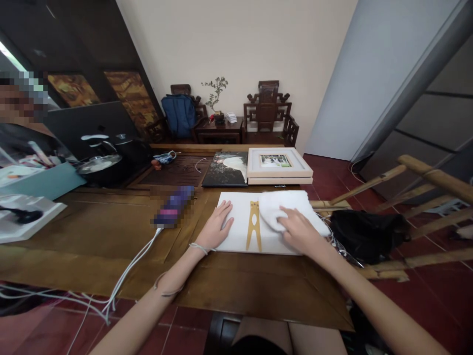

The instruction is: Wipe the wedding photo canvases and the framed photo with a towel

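Observation:
A white canvas panel [240, 231] with a gold clothespin-shaped figure [253, 225] lies flat on the wooden table [111, 236] in front of me. My left hand [216, 228] rests flat on the panel's left edge, fingers stretched out. My right hand [299, 229] presses a white cloth [271, 207] onto the panel's upper right part, fingers curled over the cloth.
Behind the panel lie a dark painted picture [225, 170] and stacked light wooden frames [279, 165]. A blurred purple object [173, 206] with a white cable [129, 271] lies to the left. Pots [98, 162] and boxes stand far left. A black bag [364, 234] and bamboo poles [424, 172] are right.

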`<move>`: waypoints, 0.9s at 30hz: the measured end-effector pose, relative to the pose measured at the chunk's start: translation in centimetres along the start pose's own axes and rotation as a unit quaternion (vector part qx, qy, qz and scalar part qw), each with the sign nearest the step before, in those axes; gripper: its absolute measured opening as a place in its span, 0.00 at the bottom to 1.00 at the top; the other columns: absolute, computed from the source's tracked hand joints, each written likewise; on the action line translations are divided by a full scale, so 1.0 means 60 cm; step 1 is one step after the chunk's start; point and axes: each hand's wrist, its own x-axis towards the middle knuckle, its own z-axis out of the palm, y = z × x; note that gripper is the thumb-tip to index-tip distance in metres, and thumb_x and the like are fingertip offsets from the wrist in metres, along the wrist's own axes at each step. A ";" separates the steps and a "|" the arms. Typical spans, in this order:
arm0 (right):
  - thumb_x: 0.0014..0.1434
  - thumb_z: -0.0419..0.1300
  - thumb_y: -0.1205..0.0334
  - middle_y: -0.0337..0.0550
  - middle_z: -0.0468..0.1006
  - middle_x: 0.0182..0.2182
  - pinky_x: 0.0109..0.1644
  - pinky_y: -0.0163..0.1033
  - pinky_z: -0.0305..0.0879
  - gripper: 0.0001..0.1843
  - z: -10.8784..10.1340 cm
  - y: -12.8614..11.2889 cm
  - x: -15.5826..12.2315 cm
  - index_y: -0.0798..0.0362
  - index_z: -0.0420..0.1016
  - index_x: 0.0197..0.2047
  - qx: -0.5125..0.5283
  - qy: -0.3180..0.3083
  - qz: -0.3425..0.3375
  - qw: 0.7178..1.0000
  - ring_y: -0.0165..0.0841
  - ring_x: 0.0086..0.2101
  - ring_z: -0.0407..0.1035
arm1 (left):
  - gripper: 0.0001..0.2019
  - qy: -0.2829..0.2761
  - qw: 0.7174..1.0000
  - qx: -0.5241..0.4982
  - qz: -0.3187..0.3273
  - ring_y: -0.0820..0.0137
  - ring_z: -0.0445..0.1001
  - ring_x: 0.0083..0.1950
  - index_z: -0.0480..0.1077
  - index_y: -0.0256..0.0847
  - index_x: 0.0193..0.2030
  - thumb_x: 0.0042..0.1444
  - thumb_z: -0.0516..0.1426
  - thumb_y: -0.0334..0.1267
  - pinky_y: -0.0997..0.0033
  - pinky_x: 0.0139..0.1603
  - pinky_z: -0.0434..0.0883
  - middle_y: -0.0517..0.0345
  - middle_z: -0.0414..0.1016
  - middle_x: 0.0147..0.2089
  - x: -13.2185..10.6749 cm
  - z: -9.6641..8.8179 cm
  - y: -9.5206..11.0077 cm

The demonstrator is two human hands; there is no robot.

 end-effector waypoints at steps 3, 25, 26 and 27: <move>0.45 0.47 0.78 0.57 0.74 0.43 0.48 0.46 0.62 0.20 -0.005 0.031 0.065 0.58 0.74 0.38 -0.016 0.002 0.019 1.000 0.44 0.45 0.69 | 0.24 -0.003 1.000 -0.001 -0.001 0.62 0.47 0.68 0.58 0.32 0.61 0.61 0.46 0.41 0.53 0.66 0.48 0.43 0.55 0.66 0.001 -0.001 0.001; 0.41 0.49 0.79 0.48 0.64 0.58 0.62 0.60 0.46 0.21 0.009 -0.050 -0.106 0.53 0.76 0.33 0.036 -0.015 -0.058 0.998 0.46 0.60 0.51 | 0.24 0.005 1.000 0.000 0.000 0.63 0.47 0.69 0.57 0.33 0.62 0.61 0.44 0.40 0.54 0.67 0.48 0.45 0.53 0.67 0.000 0.004 -0.008; 0.42 0.48 0.79 0.51 0.65 0.57 0.61 0.59 0.47 0.22 0.007 -0.037 -0.081 0.54 0.76 0.36 0.030 -0.017 -0.048 0.998 0.46 0.60 0.51 | 0.24 -0.002 1.000 0.001 0.001 0.64 0.46 0.69 0.56 0.33 0.63 0.61 0.44 0.40 0.55 0.67 0.48 0.45 0.52 0.67 0.000 0.002 -0.009; 0.43 0.48 0.79 0.53 0.66 0.56 0.61 0.59 0.47 0.22 0.006 -0.024 -0.053 0.56 0.75 0.38 0.023 -0.016 -0.037 0.999 0.46 0.59 0.52 | 0.24 -0.010 1.000 0.001 0.003 0.64 0.45 0.69 0.56 0.33 0.63 0.61 0.44 0.41 0.55 0.67 0.47 0.46 0.51 0.67 -0.001 0.000 -0.009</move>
